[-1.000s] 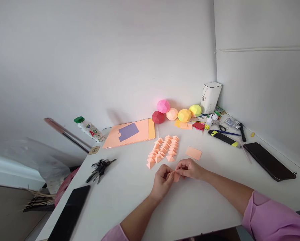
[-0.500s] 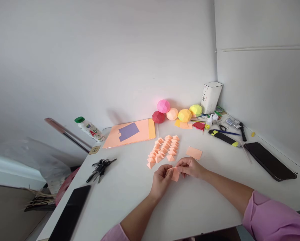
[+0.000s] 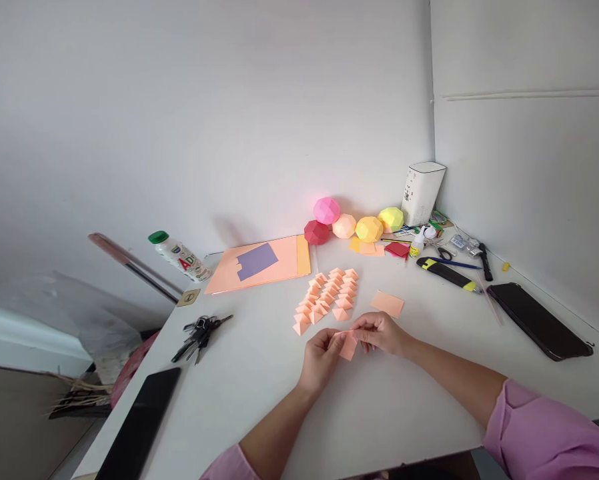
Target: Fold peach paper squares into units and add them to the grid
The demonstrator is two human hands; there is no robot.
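Observation:
A small peach piece of paper (image 3: 348, 348), creased near its top edge, is pinched between both hands just above the white table. My left hand (image 3: 321, 358) grips its left side with thumb and fingers. On the opposite side, my right hand (image 3: 379, 333) holds the upper right corner between thumb and fingertips; part of the edge is hidden by the fingers. Right beyond the hands stand several folded peach paper pieces (image 3: 328, 293) in slanting rows. A flat peach paper rectangle (image 3: 388, 304) lies just behind my right hand.
Faceted paper balls (image 3: 344, 226) line the wall. Peach sheets (image 3: 219, 276) with a purple piece (image 3: 257, 261) lie at back left, near a bottle (image 3: 179, 257). Keys (image 3: 199, 337) and a black slab (image 3: 140, 427) are left; a utility knife (image 3: 447, 274) and phone case (image 3: 537, 320) are right.
Almost nothing differs. My left thumb has shifted slightly on the paper, and both hands keep their hold in the same place.

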